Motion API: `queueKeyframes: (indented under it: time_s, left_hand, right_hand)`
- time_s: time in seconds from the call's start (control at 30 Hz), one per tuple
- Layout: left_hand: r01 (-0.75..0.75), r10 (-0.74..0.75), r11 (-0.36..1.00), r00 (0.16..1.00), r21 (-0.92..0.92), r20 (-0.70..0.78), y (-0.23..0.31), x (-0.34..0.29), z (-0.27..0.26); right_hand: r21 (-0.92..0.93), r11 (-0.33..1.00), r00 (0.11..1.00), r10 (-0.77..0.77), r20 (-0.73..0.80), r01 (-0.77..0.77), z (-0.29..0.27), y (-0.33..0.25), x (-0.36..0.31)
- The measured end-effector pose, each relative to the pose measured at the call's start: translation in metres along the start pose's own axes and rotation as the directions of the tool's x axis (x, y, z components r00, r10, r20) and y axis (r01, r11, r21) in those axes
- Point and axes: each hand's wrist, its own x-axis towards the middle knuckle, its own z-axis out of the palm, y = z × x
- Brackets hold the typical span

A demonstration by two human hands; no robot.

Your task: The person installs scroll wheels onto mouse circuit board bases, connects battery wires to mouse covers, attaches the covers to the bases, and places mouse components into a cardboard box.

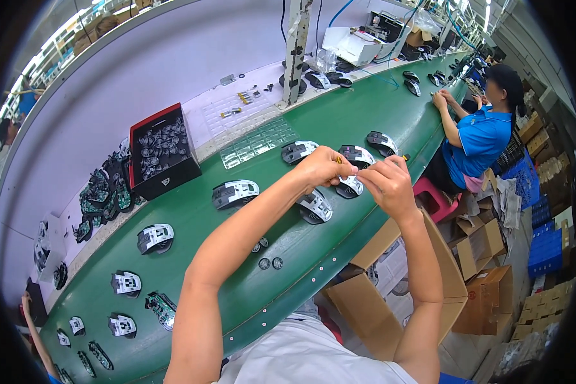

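My left hand (326, 168) and my right hand (390, 185) meet above the green conveyor belt (237, 288), fingertips nearly touching. Both are closed in a pinch. What they pinch is too small to name; a bit of yellow shows at the left fingers, and a yellow-and-dark tip (406, 157) sticks out by the right ones. Just beneath lies a white-and-black half-assembled computer mouse (349, 187), partly hidden by my hands. Another such mouse (315, 207) lies below my left wrist, and one more (357, 155) behind my hands. Small dark wheels (271, 263) rest near the belt's front edge.
A black box with a red edge (166, 182) holds many small dark parts at the belt's far side, beside heaped circuit boards (102, 195). A clear tray (256, 144) lies behind. Open cardboard boxes (365, 307) stand right of me. A co-worker in blue (486, 144) works farther right.
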Motion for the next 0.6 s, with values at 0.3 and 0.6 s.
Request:
queueKeyframes:
  time_s: [0.3,0.6]
  left_hand:
    - [0.038,-0.015,0.983,0.991,-0.178,0.129,-0.002,0.011,0.005]
    - [-0.268,0.272,0.940,0.962,0.211,0.008,-0.012,0.021,0.024]
  right_hand:
    - [0.089,0.993,0.995,0.086,-0.045,-0.082,-0.004,0.009,-0.002]
    - [0.575,0.242,0.599,0.549,0.583,-0.781,0.005,0.028,-0.028]
